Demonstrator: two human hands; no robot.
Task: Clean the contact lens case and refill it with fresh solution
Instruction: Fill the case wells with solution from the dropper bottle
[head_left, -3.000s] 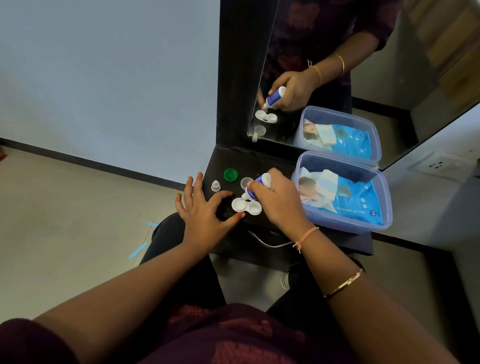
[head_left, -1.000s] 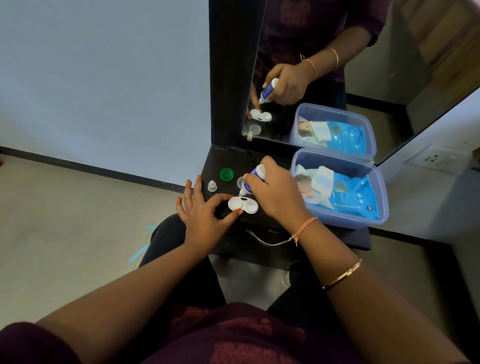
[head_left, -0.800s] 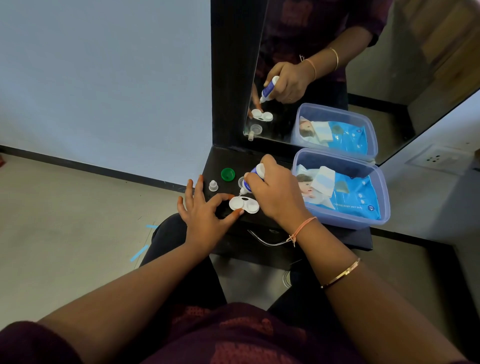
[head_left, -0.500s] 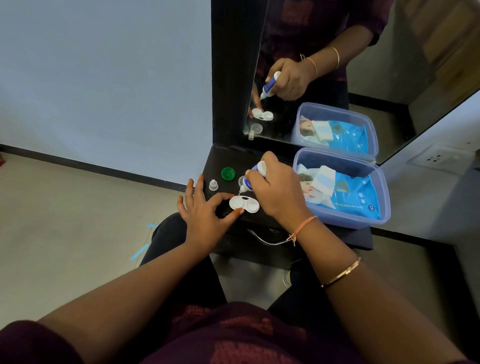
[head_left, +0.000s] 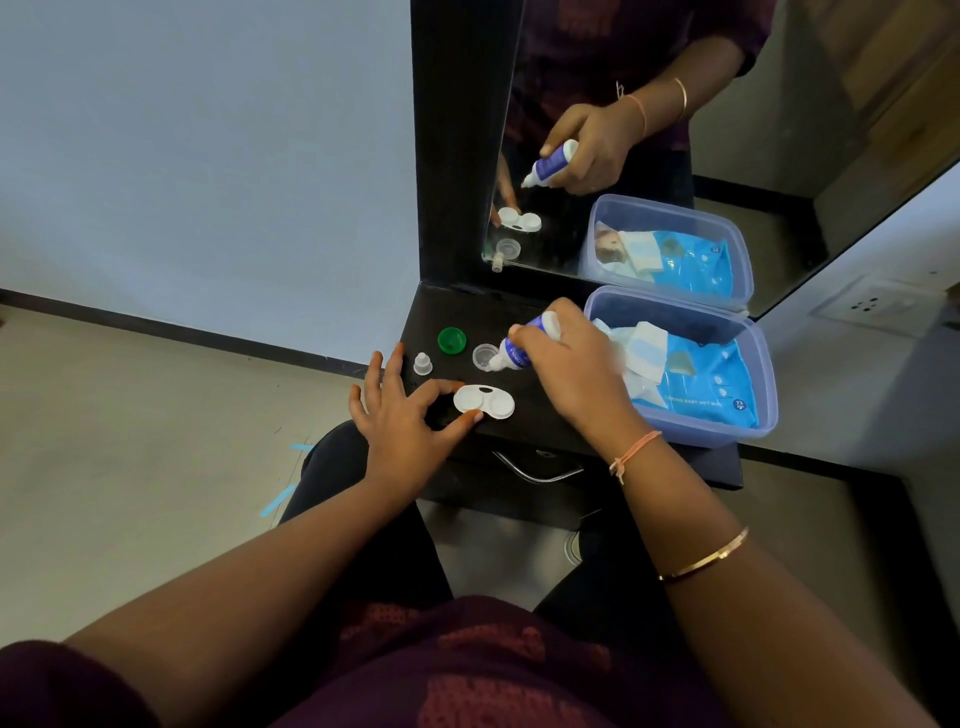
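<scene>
A white two-well contact lens case (head_left: 484, 402) lies uncapped on the black shelf (head_left: 540, 431) in front of a mirror. My left hand (head_left: 402, 418) pinches the case's left end between thumb and forefinger. My right hand (head_left: 569, 366) grips a small white and blue solution bottle (head_left: 519, 347), tilted with its nozzle pointing down-left, a little above and behind the case. A green cap (head_left: 451, 340), a clear cap (head_left: 485, 356) and a small clear bottle cap (head_left: 423, 363) lie behind the case.
A translucent plastic box (head_left: 748, 410) holding a blue pack of wet wipes (head_left: 696, 382) stands on the shelf's right half, close to my right hand. The mirror (head_left: 675, 130) rises at the back. A drawer handle (head_left: 537, 470) sits under the shelf's front edge.
My right hand has lifted the solution bottle up and back, away from the case wells. My left hand still holds the case in the same place.
</scene>
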